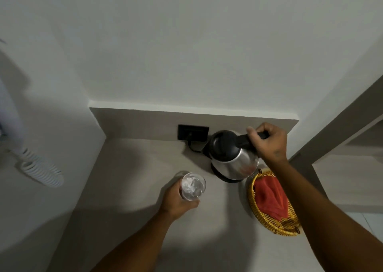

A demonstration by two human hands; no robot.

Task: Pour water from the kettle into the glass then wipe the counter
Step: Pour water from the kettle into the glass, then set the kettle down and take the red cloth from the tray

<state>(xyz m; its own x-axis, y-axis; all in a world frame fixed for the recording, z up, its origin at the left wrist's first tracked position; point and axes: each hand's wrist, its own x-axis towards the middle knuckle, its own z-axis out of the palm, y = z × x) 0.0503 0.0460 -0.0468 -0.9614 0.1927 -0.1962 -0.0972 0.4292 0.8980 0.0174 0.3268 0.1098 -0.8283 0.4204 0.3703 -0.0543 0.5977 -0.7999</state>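
A steel kettle [232,159] with a black lid stands at the back of the grey counter [132,168], on or just above its black base. My right hand [268,141] grips its black handle from the right. A clear glass [193,185] stands in front and to the left of the kettle, and it holds water. My left hand [178,199] wraps around the glass from the near side. A red cloth [269,197] lies folded in a yellow wicker basket [251,195] to the right of the glass.
A black wall socket [192,132] with a plug and cord sits behind the kettle. A white coiled cord [39,170] hangs on the left wall. The counter ends at a wall on the left and a doorframe on the right.
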